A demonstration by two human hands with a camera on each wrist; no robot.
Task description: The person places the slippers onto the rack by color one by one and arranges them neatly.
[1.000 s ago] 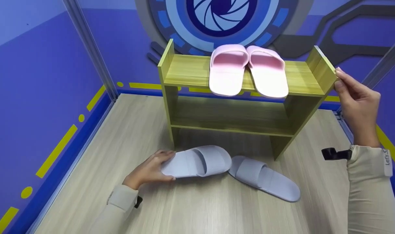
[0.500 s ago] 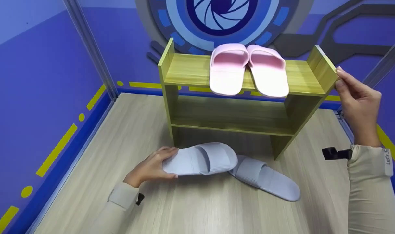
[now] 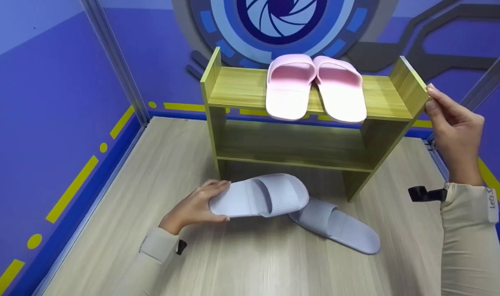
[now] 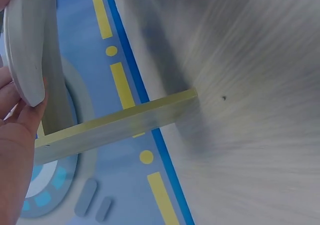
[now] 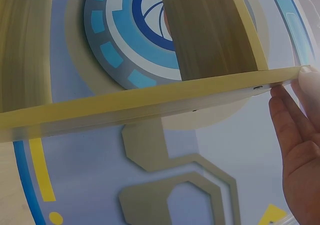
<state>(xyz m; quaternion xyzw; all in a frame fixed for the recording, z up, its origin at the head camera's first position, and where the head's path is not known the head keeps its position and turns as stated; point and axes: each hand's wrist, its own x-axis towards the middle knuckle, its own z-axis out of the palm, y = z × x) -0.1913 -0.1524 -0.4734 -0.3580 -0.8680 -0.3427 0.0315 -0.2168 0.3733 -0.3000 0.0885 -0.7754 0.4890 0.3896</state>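
Note:
My left hand (image 3: 194, 207) grips a light grey slide slipper (image 3: 235, 200) by its heel end, thumb on one edge and fingers on the other. The slipper is held above the floor, its toe overlapping a second grey slipper (image 3: 355, 235) that lies on the floor. In the left wrist view the held slipper (image 4: 26, 45) appears edge-on. My right hand (image 3: 459, 133) pinches the upper front edge of the right side panel of a wooden shoe rack (image 3: 237, 89). The right wrist view shows fingertips and thumb at that panel (image 5: 150, 94).
Two pink slippers, the left one (image 3: 287, 105) and the right one (image 3: 343, 106), stand side by side on the top shelf, heels over its front edge. Behind the rack is a blue patterned wall (image 3: 151, 53). The pale wood-grain floor (image 3: 258, 263) spreads in front.
My left hand has lifted the grey slipper off the floor and moved it slightly right and toward the rack. The right hand, the rack and the other slippers have stayed put.

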